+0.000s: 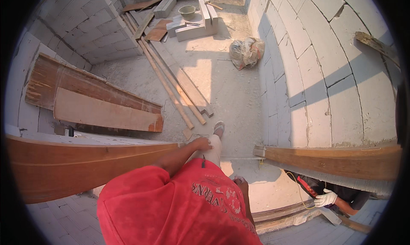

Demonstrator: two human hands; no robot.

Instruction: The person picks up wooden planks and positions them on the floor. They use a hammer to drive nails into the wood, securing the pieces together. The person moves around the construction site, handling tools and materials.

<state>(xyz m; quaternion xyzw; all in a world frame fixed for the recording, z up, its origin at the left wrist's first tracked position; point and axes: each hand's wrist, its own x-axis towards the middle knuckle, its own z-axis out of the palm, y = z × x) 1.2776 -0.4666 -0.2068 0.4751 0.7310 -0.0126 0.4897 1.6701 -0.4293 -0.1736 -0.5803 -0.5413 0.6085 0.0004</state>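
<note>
Fingers of the left hand (203, 143) lie loosely bent against the pale trouser leg (215, 149); nothing shows in their grasp, though their underside is hidden. Right hand (240, 181) hangs by the right hip, half curled, and whether it holds anything I cannot tell. Just beyond the left hand, to the far left, two long round poles (165, 87) lie on the floor (232, 91), apart from both hands. Their long axis runs from near the sandalled foot (219, 129) away toward the far left, near ends closest to the left hand; a flat plank (194, 91) lies along their right side. Dark printed lettering, partly creased, crosses the red shirt (149, 202). Farther out, a sack (247, 53) with unreadable markings slumps by the right wall (316, 74), and pale blocks (190, 32) stand at the far end. Near right, a co-worker's gloved hand (326, 198) shows below the wooden frame (333, 161).
</note>
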